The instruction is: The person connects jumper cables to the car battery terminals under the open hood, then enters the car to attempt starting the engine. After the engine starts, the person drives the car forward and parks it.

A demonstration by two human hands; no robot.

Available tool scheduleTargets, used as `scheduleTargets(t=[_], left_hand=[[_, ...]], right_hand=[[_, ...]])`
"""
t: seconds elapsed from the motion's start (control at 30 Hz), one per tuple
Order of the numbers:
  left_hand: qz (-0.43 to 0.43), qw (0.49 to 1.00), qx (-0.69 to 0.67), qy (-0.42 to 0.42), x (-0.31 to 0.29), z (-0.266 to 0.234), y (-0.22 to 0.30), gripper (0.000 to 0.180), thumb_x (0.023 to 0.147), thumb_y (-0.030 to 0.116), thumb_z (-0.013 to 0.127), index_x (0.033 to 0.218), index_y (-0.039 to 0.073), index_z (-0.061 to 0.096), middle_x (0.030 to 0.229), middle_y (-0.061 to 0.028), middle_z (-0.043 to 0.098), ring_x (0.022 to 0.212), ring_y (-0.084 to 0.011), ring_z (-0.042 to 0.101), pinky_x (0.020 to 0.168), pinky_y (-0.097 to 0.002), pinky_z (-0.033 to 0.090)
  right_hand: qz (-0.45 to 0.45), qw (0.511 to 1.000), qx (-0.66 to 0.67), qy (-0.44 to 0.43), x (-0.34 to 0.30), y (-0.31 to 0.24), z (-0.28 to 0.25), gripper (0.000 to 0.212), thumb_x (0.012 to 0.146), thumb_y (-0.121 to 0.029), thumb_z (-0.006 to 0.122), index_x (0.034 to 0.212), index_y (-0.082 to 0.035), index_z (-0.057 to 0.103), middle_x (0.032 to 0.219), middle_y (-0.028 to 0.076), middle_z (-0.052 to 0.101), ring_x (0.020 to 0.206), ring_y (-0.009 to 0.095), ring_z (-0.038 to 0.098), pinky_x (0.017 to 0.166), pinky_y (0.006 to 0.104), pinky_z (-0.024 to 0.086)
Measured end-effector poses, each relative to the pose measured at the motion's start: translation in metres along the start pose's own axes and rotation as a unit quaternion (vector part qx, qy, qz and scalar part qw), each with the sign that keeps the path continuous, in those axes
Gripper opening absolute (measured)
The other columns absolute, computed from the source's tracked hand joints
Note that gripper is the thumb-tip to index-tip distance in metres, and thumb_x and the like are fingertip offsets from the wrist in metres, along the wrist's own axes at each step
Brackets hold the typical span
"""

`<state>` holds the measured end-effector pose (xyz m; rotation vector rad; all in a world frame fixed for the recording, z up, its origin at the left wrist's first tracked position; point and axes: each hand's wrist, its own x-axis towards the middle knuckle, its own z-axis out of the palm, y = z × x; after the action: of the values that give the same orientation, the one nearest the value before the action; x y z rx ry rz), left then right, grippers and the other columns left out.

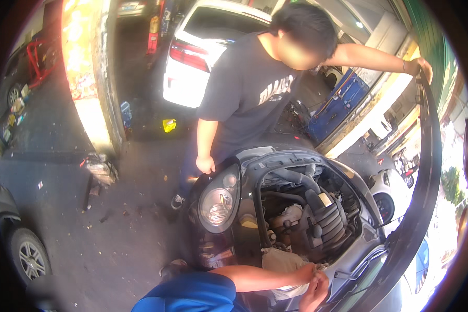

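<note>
My left hand (305, 273) reaches over the near edge of the engine bay, its fingers closed. Against it is my right hand (316, 292), also closed, the fingertips of both hands meeting. Whatever they hold between them is too small to make out. Below my left forearm and beside it lies a pale beige cloth (281, 259), draped over the car's near fender. Just beyond my hands is the open engine bay (291, 216), with a ribbed dark engine cover (330, 221) and hoses. The dark car's round headlight (217, 206) sits to the left.
A co-worker in a dark T-shirt (239, 83) stands across the car, one hand (421, 68) on the raised hood (429, 156), the other hand (205, 164) hanging near the headlight. A white car (187, 57), a pillar (86, 78) and a wheel (30, 256) stand around.
</note>
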<state>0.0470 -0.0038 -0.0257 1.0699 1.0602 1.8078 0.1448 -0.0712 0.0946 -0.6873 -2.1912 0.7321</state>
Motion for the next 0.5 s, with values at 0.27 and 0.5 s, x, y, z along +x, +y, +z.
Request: scheduleTargets(t=[0.27, 0.5], left_hand=[[-0.087, 0.978, -0.187, 0.018, -0.02, -0.008, 0.09, 0.036, 0.104, 0.024, 0.055, 0.071, 0.011, 0.058, 0.059, 0.0009, 0.052, 0.054, -0.0127, 0.046, 0.054, -0.0355, 0.032], [0.108, 0.984, -0.11, -0.088, -0.104, -0.034, 0.255, 0.017, 0.094, 0.016, 0.056, 0.079, 0.008, 0.057, 0.067, -0.0022, 0.051, 0.066, -0.0144, 0.05, 0.064, -0.0351, 0.039]], right_hand=[[0.22, 0.972, 0.055, 0.064, -0.136, -0.078, -0.01, 0.072, 0.104, -0.035, 0.077, 0.154, 0.008, 0.048, 0.149, 0.027, 0.058, 0.143, 0.038, 0.054, 0.12, 0.0502, 0.044], [-0.156, 0.981, -0.103, 0.058, -0.066, -0.124, 0.009, 0.071, 0.102, -0.047, 0.077, 0.143, 0.007, 0.055, 0.134, 0.026, 0.065, 0.125, 0.039, 0.066, 0.103, 0.0524, 0.057]])
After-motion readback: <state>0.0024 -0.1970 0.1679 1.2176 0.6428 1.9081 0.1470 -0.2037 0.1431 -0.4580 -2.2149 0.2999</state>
